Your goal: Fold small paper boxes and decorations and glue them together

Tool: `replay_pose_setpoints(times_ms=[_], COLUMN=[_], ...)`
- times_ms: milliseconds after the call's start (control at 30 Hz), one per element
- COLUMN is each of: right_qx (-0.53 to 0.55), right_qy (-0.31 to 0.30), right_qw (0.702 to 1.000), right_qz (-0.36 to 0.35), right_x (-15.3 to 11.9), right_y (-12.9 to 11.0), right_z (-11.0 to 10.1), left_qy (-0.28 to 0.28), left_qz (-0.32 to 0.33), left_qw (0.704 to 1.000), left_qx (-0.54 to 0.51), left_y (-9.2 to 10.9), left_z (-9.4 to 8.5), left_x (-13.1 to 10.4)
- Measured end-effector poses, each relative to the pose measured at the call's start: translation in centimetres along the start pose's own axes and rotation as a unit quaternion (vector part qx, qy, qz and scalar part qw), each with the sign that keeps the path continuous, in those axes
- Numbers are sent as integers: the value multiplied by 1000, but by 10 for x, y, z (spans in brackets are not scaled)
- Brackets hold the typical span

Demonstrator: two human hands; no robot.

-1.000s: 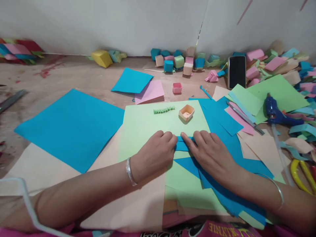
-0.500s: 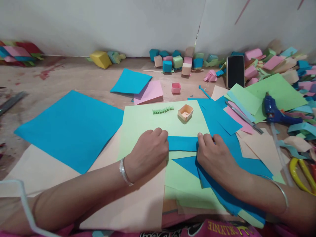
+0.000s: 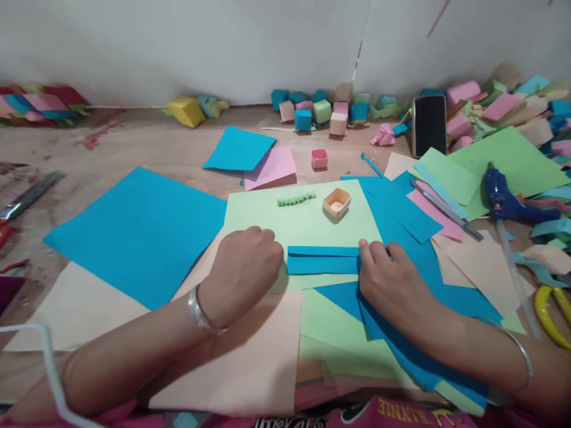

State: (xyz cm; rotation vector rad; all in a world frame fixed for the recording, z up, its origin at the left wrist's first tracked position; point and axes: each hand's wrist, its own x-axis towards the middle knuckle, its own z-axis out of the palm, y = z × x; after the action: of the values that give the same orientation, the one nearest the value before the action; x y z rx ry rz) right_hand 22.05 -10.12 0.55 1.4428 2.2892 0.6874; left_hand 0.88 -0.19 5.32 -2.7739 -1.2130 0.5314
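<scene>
A folded blue paper strip [image 3: 323,264] lies across a light green sheet [image 3: 259,211], its upper edge folded over in a narrow flap. My right hand [image 3: 395,279] grips the strip's right end, with the thumb and fingers closed. Just left of the strip's free left end is my left hand [image 3: 245,273], closed and apart from it; its fingertips are hidden beneath the hand. Above the strip on the green sheet sit a zigzag-folded green piece [image 3: 297,199] and a small open peach paper box [image 3: 336,204].
A pink box [image 3: 319,159] stands behind the green sheet. Paper cubes [image 3: 321,112] line the wall. At right are a phone [image 3: 429,126], a glue gun [image 3: 504,199], a cutter [image 3: 448,211] and yellow-handled scissors [image 3: 551,315]. A large blue sheet [image 3: 143,232] lies left.
My left hand has let go of the blue strip's left end and moved left. The strip's left end and narrow upper flap now show. My right hand stays at the right end.
</scene>
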Motion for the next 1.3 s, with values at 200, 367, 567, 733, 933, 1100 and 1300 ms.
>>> replay_pose_setpoints(times_ms=[200, 367, 567, 733, 933, 1100, 1300], right_qx=[-13, -13, 4, 40, 30, 3, 5], right_qy=[8, 8, 18, 45, 52, 46, 61], right_qw=[1000, 1000, 1000, 998, 998, 999, 998], right_qz=[12, 14, 20, 20, 15, 21, 22], right_x=[1, 0, 0, -2, -3, -3, -2], right_y=[-2, -3, -3, -2, -4, -5, -4], right_z=[-1, 0, 1, 7, 11, 9, 9], left_qy=[118, 66, 3, -37, -52, -128, -151], left_qz=[-8, 15, 6, 51, 66, 36, -20], left_qw=[984, 956, 907, 874, 805, 706, 691], left_qx=[-134, -286, -420, -482, -587, -695, -707], left_y=[-7, -10, -16, -23, -27, -26, -25], left_z=[9, 19, 20, 13, 22, 18, 8], left_x=[13, 21, 25, 23, 26, 26, 25])
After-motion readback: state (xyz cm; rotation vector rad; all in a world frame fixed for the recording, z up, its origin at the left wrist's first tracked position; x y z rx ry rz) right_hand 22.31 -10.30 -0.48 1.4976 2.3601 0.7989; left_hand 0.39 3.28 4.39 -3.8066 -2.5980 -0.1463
